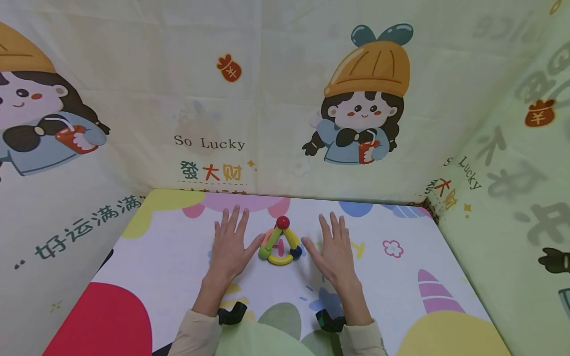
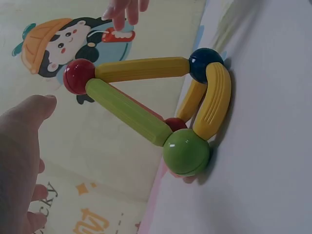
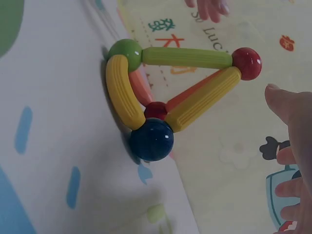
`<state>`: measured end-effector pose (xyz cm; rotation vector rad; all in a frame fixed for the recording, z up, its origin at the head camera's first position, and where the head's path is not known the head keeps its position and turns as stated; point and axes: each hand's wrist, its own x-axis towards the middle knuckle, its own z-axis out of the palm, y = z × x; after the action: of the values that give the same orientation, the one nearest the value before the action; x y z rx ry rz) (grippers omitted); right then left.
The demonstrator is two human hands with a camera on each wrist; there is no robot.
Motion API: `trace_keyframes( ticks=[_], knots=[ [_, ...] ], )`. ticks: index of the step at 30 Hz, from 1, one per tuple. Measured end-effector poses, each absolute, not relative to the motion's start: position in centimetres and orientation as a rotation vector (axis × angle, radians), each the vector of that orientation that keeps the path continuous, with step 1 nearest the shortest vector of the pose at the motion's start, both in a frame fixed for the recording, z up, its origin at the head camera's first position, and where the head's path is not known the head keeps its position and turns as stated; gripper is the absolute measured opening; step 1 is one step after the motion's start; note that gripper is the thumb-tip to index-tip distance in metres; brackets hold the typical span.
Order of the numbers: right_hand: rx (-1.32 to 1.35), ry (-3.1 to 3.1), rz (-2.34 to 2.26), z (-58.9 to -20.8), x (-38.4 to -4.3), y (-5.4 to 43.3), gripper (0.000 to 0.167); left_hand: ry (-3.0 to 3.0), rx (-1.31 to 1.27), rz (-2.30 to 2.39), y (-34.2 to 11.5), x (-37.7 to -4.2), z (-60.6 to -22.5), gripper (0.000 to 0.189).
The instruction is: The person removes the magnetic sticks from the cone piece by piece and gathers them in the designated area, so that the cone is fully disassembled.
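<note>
Red ball [image 1: 282, 223] propped on leaning rods [image 2: 129, 112]; looks self-supporting, so left hand [image 1: 230, 251], right hand [image 1: 334, 253] flank it, fingers straight, gripping nothing.

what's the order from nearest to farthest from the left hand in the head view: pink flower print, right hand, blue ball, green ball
1. Green ball: just right of the left hand
2. Blue ball: right of the green ball
3. Right hand: beyond the blue ball, on the right
4. Pink flower print: farthest right
</note>
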<state>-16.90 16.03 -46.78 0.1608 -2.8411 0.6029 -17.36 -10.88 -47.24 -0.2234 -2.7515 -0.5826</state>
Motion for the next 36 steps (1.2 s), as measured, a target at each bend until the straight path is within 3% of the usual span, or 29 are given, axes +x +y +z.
trace_keyframes(
  ticks=[29, 36],
  knots=[
    [0.282, -2.831, 0.89, -49.3, -17.5, 14.5, 0.08, -2.639, -0.426, -0.822, -7.7, -18.2, -45.8, 0.074],
    [0.356, -2.788, 0.887, -50.3, -17.7, 14.4, 0.073, -2.581, -0.512, -0.822, -7.0, -18.4, -45.7, 0.074]
  ],
)
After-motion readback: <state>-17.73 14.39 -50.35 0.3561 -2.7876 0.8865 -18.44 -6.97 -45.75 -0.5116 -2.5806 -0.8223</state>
